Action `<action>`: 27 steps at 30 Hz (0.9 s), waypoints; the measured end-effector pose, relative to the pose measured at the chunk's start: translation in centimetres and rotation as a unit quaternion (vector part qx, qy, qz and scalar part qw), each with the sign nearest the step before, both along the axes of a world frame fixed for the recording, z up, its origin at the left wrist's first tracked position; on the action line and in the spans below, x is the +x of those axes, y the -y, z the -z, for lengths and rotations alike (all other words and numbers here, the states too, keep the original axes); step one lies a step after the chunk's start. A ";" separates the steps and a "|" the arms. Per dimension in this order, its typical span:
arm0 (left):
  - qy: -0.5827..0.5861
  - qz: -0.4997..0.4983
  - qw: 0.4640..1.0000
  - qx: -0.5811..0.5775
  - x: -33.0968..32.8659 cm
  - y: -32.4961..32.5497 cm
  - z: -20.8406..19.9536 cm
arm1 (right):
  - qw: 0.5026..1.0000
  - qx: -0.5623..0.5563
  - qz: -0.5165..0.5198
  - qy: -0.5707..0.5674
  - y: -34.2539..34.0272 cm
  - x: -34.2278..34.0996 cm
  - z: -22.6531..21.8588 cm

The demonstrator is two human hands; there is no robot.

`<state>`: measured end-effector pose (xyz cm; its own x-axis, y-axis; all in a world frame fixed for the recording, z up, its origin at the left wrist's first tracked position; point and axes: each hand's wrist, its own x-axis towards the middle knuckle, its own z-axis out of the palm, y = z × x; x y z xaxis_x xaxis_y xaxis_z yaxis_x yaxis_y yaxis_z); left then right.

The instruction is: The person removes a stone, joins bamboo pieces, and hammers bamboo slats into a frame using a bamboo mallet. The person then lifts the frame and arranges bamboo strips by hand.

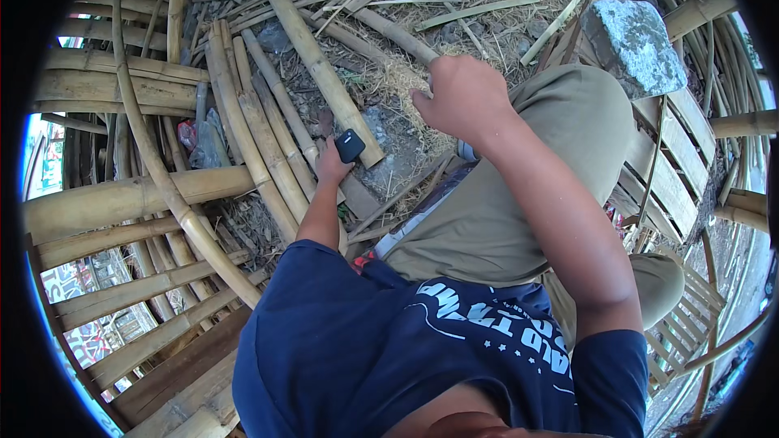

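a bamboo frame fills the left side, beam over beam. next in size come the person's navy shirt and the khaki trousers, one knee bent up on the right. a row of poles leans between the frame and the left hand.

the thick pole lies on the littered ground ahead of the person, its long axis slanting from upper left down to lower right. its cut near end is just to the right of the left fingers, so the left hand is the nearer one; the right hand is well apart from that end, farther right. a stick slants the same way, and its lower end meets the right knuckles in view. a pale grey block sits beyond the knee.

the right fingers are curled under, thumb poking out to the left; whether they grasp the stick i cannot tell. the left fingers are mostly hidden, so their hold cannot be told either. smallest is a black box against the left hand, held or strapped, unclear which.
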<state>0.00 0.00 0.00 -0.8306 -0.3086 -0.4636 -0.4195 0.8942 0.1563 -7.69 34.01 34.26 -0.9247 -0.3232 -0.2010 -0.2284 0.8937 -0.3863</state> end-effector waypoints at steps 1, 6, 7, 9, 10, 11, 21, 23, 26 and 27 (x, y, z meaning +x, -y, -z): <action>-0.038 0.007 0.999 -0.012 0.3 0.2 0.4 | 1.000 -0.002 0.001 0.002 0.1 0.0 -0.1; -0.115 0.041 0.993 0.000 1.6 0.6 0.9 | 1.000 -0.009 0.016 0.002 -0.4 0.4 0.3; -0.200 0.098 0.975 0.023 1.8 0.3 0.7 | 0.999 -0.033 0.017 -0.030 -0.7 0.5 0.9; -0.269 0.176 0.945 0.065 1.6 -0.3 -0.4 | 0.996 -0.051 0.033 -0.072 -1.2 0.4 2.2; -0.317 0.175 0.930 0.066 1.1 -0.1 -1.0 | 0.991 -0.108 0.013 -0.077 -0.8 0.4 2.3; -0.365 0.174 0.912 0.068 0.1 0.0 -1.6 | 0.983 -0.164 -0.008 -0.083 -0.5 0.2 2.3; -0.572 0.330 0.585 0.471 -10.8 -26.6 -36.5 | 0.719 -0.680 0.125 -0.077 -5.1 -0.5 -5.8; -0.520 0.531 0.542 0.392 -10.9 -32.3 -41.1 | 0.667 -0.730 0.109 -0.106 -9.1 1.2 -8.6; -0.507 0.565 0.506 0.409 -10.0 -38.1 -45.9 | 0.687 -0.704 0.095 -0.150 -17.5 2.2 -11.5; -0.453 0.570 0.542 0.419 -9.5 -39.6 -47.7 | 0.702 -0.680 0.131 -0.168 -20.4 3.0 -12.0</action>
